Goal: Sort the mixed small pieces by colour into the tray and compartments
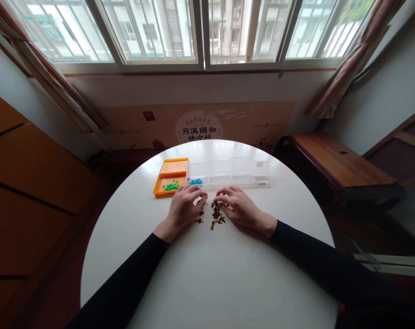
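Small dark brown and yellow pieces (217, 214) lie in a loose pile on the white table, too small for me to make out their kind. My left hand (186, 205) is at the pile's left side, thumb and fingertips curled together; whatever they hold is hidden. On the other side, my right hand (243, 208) arches over the pile, fingers bent and a little apart, with no piece visible in them. Just beyond my left hand is an orange box (156, 188) with green pieces (171, 186). Blue pieces (195, 182) fill part of a clear compartment beside it.
The clear plastic organizer (224, 179) stretches right from the orange box, its lids standing raised behind. All of this rests on a round white table (207, 274). A wooden bench (351, 160) stands at the right, and windows (203, 32) line the far wall.
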